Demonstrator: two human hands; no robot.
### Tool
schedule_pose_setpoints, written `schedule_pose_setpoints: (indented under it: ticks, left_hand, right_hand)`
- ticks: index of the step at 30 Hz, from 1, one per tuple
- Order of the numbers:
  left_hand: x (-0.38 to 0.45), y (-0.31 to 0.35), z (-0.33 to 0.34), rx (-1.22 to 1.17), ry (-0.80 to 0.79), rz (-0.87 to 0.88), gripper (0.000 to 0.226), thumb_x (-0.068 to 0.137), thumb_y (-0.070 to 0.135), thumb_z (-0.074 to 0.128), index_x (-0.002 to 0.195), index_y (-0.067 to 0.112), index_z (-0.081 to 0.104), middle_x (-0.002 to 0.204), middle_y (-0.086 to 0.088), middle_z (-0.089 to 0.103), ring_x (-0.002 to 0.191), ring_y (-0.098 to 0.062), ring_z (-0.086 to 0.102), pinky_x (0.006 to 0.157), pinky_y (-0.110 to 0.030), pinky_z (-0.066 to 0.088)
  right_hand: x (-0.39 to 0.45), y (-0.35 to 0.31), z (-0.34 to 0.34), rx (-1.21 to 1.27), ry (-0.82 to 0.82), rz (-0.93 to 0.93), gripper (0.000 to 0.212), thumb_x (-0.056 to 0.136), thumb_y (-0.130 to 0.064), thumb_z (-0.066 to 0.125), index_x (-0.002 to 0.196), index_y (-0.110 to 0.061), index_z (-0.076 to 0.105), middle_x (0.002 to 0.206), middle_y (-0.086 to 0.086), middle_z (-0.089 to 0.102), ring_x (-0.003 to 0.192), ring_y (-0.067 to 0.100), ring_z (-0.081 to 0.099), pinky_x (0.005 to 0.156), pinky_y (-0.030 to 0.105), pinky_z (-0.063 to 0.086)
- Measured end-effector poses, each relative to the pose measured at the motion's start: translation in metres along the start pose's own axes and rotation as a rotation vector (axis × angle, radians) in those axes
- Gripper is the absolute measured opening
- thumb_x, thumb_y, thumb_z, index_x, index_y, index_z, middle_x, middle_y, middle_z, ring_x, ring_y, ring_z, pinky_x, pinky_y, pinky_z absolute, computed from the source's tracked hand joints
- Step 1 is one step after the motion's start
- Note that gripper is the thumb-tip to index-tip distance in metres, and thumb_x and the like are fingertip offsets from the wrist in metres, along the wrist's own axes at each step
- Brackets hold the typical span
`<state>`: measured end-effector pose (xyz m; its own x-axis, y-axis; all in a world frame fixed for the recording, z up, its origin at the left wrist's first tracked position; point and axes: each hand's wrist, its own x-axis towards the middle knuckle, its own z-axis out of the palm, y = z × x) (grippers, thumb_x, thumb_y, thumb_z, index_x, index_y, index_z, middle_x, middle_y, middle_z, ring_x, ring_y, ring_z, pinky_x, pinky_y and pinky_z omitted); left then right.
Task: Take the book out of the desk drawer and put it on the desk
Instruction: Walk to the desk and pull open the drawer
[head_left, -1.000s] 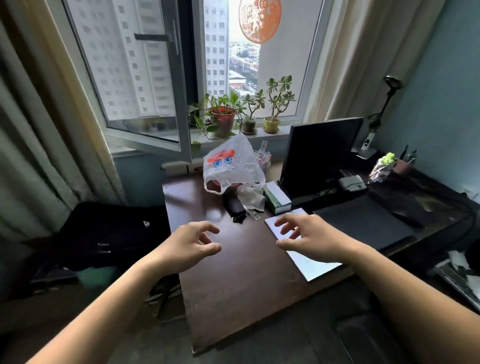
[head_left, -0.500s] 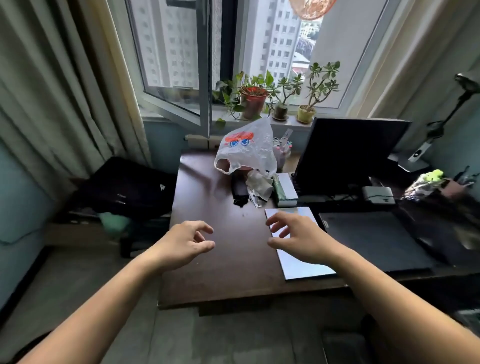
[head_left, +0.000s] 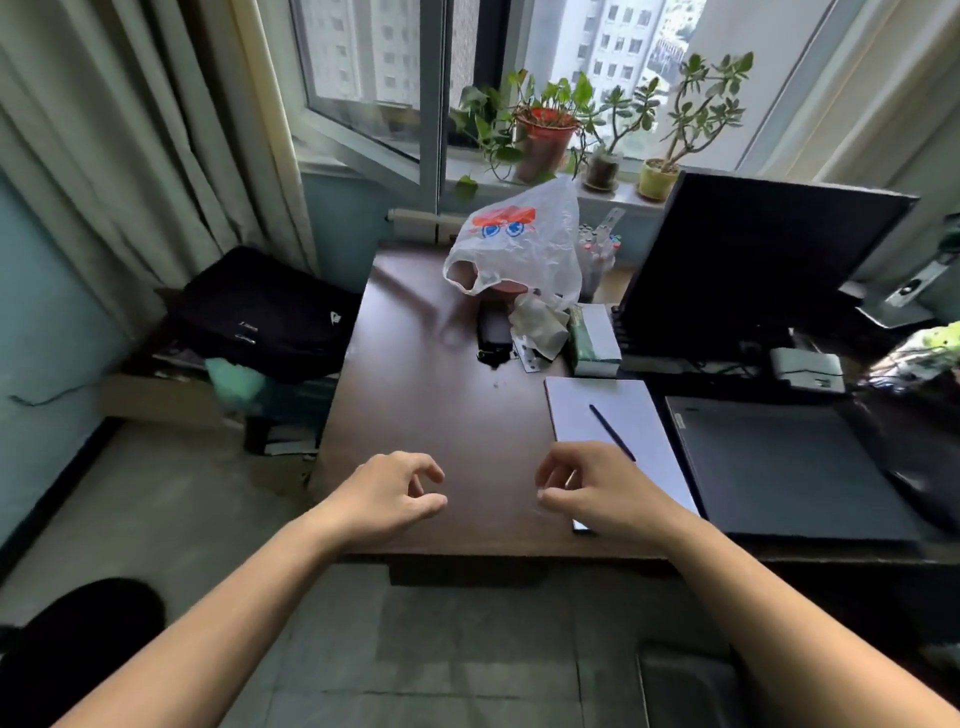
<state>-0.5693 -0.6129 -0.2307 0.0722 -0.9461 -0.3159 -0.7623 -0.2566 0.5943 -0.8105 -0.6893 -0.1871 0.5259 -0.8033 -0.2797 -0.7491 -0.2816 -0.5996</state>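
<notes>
A dark brown desk (head_left: 431, 415) stands under the window. My left hand (head_left: 387, 496) hovers over its near edge with curled fingers apart, holding nothing. My right hand (head_left: 597, 491) hovers beside it, empty too, over the near corner of a white notebook (head_left: 618, 415) that has a dark pen (head_left: 610, 431) lying on it. A dark drawer front (head_left: 467, 571) shows just under the desk's front edge, and it looks closed. No book from the drawer is in sight.
A white plastic bag (head_left: 519, 244), a black case (head_left: 493, 332) and a green box (head_left: 592, 338) crowd the desk's far side. A monitor (head_left: 748, 265) and a dark pad (head_left: 789, 467) fill the right. A black bag (head_left: 265, 312) lies left of the desk. Potted plants (head_left: 545, 130) line the sill.
The view has tilted down and shifted left. Both hands have drawn back toward the desk's near edge, and the right hand has come off most of the notebook, showing the pen.
</notes>
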Motion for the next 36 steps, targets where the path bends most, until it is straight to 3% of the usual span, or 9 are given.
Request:
schedule_pose_setpoints:
  ticks: [7, 10, 16, 22, 27, 36]
  left_hand:
    - [0.031, -0.024, 0.108, 0.069, 0.097, -0.052, 0.024, 0.080, 0.047, 0.066, 0.093, 0.027, 0.072, 0.073, 0.014, 0.067, 0.075, -0.008, 0.067, 0.076, -0.030, 0.056]
    - [0.035, -0.034, 0.150, 0.107, 0.221, -0.033, 0.023, 0.080, 0.048, 0.065, 0.085, 0.027, 0.072, 0.071, 0.014, 0.068, 0.073, -0.008, 0.067, 0.075, -0.032, 0.057]
    - [0.020, -0.045, 0.213, 0.048, 0.354, 0.041, 0.021, 0.079, 0.046, 0.067, 0.084, 0.026, 0.073, 0.071, 0.012, 0.071, 0.071, -0.008, 0.068, 0.071, -0.029, 0.055]
    - [-0.029, -0.073, 0.286, 0.061, 0.397, 0.008, 0.015, 0.082, 0.039, 0.067, 0.087, 0.026, 0.075, 0.078, 0.011, 0.071, 0.080, -0.013, 0.069, 0.078, -0.033, 0.057]
    - [-0.045, -0.109, 0.342, 0.098, 0.228, -0.120, 0.033, 0.083, 0.035, 0.067, 0.110, 0.018, 0.073, 0.103, -0.002, 0.075, 0.097, -0.019, 0.069, 0.088, -0.035, 0.057]
    - [0.015, -0.124, 0.394, 0.130, 0.132, -0.127, 0.064, 0.086, 0.037, 0.060, 0.146, 0.021, 0.044, 0.142, -0.007, 0.057, 0.128, -0.028, 0.056, 0.105, -0.040, 0.049]
  right_hand:
    - [0.032, 0.102, 0.065, -0.040, 0.005, -0.127, 0.018, 0.076, -0.035, 0.068, 0.090, -0.024, 0.068, 0.081, -0.005, 0.066, 0.073, 0.010, 0.062, 0.068, 0.030, 0.053]
    - [0.035, 0.136, 0.096, -0.008, 0.028, -0.167, 0.019, 0.077, -0.037, 0.069, 0.092, -0.027, 0.067, 0.083, -0.008, 0.065, 0.074, 0.008, 0.062, 0.068, 0.027, 0.053]
    - [0.007, 0.177, 0.146, 0.000, 0.080, -0.218, 0.019, 0.078, -0.036, 0.070, 0.096, -0.028, 0.071, 0.087, -0.009, 0.071, 0.076, 0.005, 0.066, 0.070, 0.024, 0.055]
    - [-0.048, 0.221, 0.204, 0.003, 0.113, -0.172, 0.022, 0.077, -0.041, 0.071, 0.093, -0.026, 0.073, 0.087, -0.008, 0.073, 0.079, 0.006, 0.069, 0.075, 0.028, 0.058]
    - [-0.070, 0.262, 0.242, -0.011, 0.117, -0.004, 0.034, 0.075, -0.042, 0.072, 0.102, -0.021, 0.074, 0.100, -0.003, 0.073, 0.096, 0.015, 0.068, 0.088, 0.035, 0.056]
    - [-0.020, 0.314, 0.278, 0.103, 0.125, 0.166, 0.060, 0.076, -0.036, 0.074, 0.129, -0.015, 0.060, 0.120, 0.005, 0.068, 0.110, 0.021, 0.064, 0.094, 0.032, 0.052]
